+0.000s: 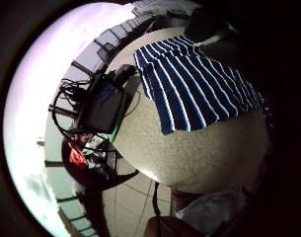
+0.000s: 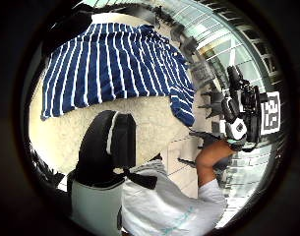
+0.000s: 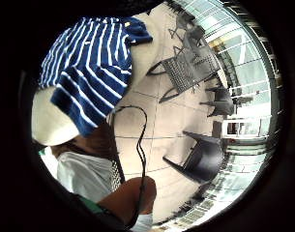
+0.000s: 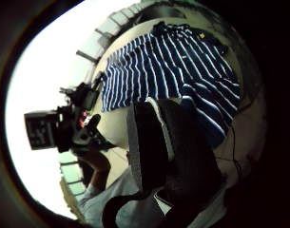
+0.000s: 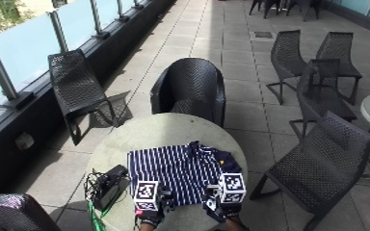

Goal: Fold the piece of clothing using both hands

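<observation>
A navy shirt with white stripes (image 5: pixel 178 173) lies spread flat on the round pale table (image 5: pixel 165 132), collar toward the far side. One sleeve (image 3: pixel 84 106) hangs over the near right edge. My left hand (image 5: pixel 148 216) hovers at the table's near edge, just short of the shirt's hem, and holds nothing. My right hand (image 5: pixel 227 211) hovers beside it near the hanging sleeve, also free of the cloth. The left thumb side palm view shows the right hand (image 2: pixel 238 118) raised in the air. All four palm views show the shirt (image 1: pixel 194 84) (image 2: pixel 115 64) (image 4: pixel 173 71) from a short distance.
A black device with tangled cables (image 5: pixel 111 185) sits on the table's left side, close to the shirt. Black woven chairs stand around the table: one behind (image 5: pixel 188 89), one at the right (image 5: pixel 323 163), one at the left (image 5: pixel 76 86) by the glass railing.
</observation>
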{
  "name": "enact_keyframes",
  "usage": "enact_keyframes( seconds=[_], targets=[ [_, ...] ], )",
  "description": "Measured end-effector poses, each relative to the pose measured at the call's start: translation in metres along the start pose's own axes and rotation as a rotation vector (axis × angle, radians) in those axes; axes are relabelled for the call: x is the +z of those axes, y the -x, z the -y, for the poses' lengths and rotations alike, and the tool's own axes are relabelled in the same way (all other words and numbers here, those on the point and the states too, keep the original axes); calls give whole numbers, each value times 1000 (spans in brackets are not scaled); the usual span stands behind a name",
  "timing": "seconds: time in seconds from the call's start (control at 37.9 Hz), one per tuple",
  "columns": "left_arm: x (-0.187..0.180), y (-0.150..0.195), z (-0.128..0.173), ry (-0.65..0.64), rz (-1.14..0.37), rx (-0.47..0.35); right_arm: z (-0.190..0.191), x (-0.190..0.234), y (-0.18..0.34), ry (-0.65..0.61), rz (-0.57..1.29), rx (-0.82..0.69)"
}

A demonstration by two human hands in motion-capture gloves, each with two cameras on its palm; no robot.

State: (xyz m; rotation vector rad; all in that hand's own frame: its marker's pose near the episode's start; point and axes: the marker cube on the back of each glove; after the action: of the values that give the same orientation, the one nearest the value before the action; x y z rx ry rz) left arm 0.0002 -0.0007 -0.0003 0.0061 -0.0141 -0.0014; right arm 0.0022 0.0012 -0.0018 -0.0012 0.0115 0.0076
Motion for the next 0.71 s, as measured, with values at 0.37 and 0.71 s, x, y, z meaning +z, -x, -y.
enact_keyframes(
  seconds=[0.37,0.71],
  targets=[
    [-1,1,1,-8,19,15,3,0,0,-31,-13,-21],
    [-5,13,2,-55,21,3,2,-6,-5,-7,-37,-12]
  ],
)
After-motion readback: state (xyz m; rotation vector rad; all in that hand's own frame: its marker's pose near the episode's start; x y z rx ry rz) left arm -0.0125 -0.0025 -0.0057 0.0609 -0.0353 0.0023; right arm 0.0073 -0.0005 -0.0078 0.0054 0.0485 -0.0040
